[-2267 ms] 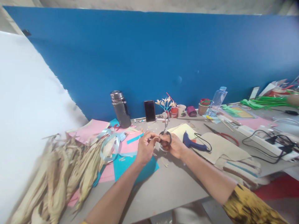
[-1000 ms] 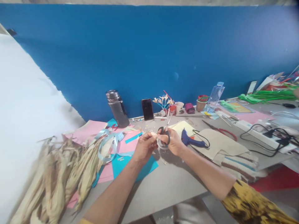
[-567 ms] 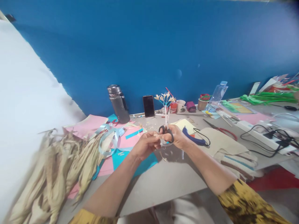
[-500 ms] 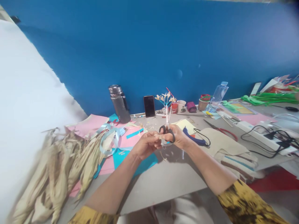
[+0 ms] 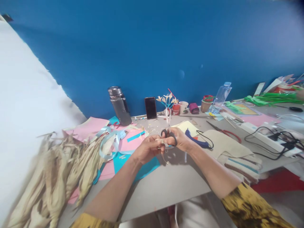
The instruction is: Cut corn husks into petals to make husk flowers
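Scissors [image 5: 167, 121] have narrowed; lettering blurs on the red jar [image 5: 175, 110].

Fairly bright, even light leaves soft shadows on the table [image 5: 171, 186] below the left hand [image 5: 148, 148] and right hand [image 5: 180, 139]. The wall [image 5: 142, 47] hazes paler rightward (the top corner goes black). The flask [image 5: 120, 107] glints on top; fine detail around the scissors [image 5: 175, 139] smears; husks [image 5: 53, 177] stretch leftward.

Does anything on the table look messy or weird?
A little messy: pale scraps lie scattered on the blue paper, and black cords tangle over the white power strip. The clear bottle looks tilted, but the camera may be bending things.
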A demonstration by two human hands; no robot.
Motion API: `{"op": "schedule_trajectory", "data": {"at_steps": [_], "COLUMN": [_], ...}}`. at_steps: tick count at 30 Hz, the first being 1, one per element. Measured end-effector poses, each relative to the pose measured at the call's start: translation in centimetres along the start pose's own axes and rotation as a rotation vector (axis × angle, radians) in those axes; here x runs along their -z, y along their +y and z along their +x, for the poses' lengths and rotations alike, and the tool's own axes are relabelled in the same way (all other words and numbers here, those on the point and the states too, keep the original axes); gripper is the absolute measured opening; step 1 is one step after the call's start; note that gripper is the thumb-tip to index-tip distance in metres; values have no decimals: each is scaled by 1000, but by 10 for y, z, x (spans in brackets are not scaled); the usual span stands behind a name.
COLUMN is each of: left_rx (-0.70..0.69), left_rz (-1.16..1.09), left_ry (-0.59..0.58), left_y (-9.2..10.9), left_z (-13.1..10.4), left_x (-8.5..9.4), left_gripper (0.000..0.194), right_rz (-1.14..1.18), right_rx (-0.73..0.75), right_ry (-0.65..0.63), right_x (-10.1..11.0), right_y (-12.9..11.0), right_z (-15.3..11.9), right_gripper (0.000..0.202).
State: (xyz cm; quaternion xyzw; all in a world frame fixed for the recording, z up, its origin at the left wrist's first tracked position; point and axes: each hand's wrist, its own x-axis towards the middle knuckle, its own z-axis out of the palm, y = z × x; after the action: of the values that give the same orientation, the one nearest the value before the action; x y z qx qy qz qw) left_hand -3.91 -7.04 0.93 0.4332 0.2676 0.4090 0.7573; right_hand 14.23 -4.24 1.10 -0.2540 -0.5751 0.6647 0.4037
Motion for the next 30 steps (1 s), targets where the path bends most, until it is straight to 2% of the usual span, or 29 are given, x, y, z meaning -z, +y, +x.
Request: {"op": "schedule_trajectory", "data": {"at_steps": [3, 6, 9, 12, 16, 20, 23, 26, 30], "left_rx": [10, 21, 24, 17, -61, -134, -135, -130, -193], "left_rz": [-50, 28, 66, -38, -195, -54, -30, -54, -79], "left_ry": [8, 46, 34, 19, 93, 207, 284, 297, 349], "left_y": [1, 0, -1, -3, -5, -11, -18, -19, -3], "left_z": [1, 1, 0, 1, 3, 6, 8, 8, 8], "left_x": [3, 4, 4, 3, 1, -4, -7, -8, -3], "left_gripper": [31, 29, 29, 31, 30, 30, 28, 29, 30], "right_rz": [29, -11, -39, -20, 23, -23, -36, -51, -106], "right_rx": [-15, -9, -17, -32, 17, 85, 79, 91, 104], "right_ry": [-56, -37, -57, -68, 79, 258, 284, 293, 296], "right_x": [0, 2, 3, 1, -4, -10, -13, -14, -14], "right_y": [-1, 0, 0, -3, -2, 6, 12, 15, 17], "right_z": [-1, -1, -2, -2, 1, 6, 7, 7, 6], "right_gripper": [33, 30, 31, 34, 36, 31, 28, 26, 21]}}
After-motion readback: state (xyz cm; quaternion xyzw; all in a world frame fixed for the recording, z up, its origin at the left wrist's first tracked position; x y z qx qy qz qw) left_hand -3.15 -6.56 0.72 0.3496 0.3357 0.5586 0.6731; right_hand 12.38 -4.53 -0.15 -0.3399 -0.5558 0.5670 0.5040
